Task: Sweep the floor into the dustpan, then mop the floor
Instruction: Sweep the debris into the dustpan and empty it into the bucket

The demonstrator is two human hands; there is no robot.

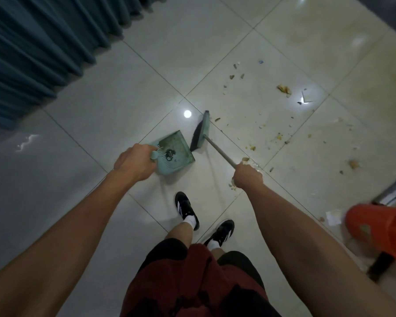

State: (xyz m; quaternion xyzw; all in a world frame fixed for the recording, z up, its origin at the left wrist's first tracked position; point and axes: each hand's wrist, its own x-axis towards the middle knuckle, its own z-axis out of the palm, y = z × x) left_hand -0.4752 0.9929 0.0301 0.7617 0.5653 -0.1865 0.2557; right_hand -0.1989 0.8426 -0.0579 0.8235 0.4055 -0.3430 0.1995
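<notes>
- A pale green plastic dustpan (174, 151) is being held by its handle in the left hand (134, 162), fingers curled round it; a little dark debris is lying inside.
- A green broom head with dark bristles (200, 131) is being pressed to the glossy tiled floor (124, 110), just beside the dustpan's mouth.
- The broom's thin pole (220, 152) is being gripped by the right hand (248, 177), fingers wrapped tight.
- Scattered crumbs and scraps (284, 89) are lying beyond the broom.
</notes>
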